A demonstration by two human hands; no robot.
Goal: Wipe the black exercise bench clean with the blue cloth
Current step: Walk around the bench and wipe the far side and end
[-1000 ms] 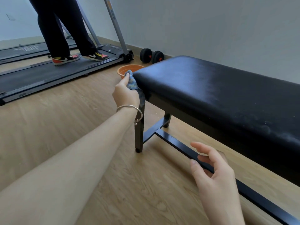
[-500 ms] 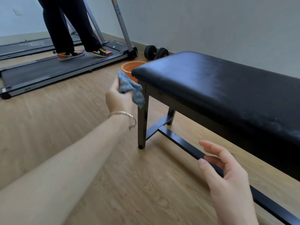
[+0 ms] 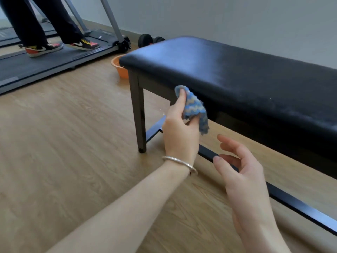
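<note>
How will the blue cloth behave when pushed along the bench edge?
Likely floppy: the blue cloth droops in folds below the left hand. Probably light, since a loose pinch holds it. It may bunch against the black bench unless pressed flat.

The black bench [image 3: 228,70] runs off the right edge, so its far end is unseen. Its left end hides most of the orange basin [image 3: 118,68], and its far corner half covers the dumbbells [image 3: 145,40]. Left of the bench, the person [image 3: 27,21] on the treadmill [image 3: 45,61] is cut off above the knees. The blue cloth [image 3: 195,106] hides most of the fingers of the left hand [image 3: 179,132]. Whether it touches the bench's front edge cannot be told.
</note>
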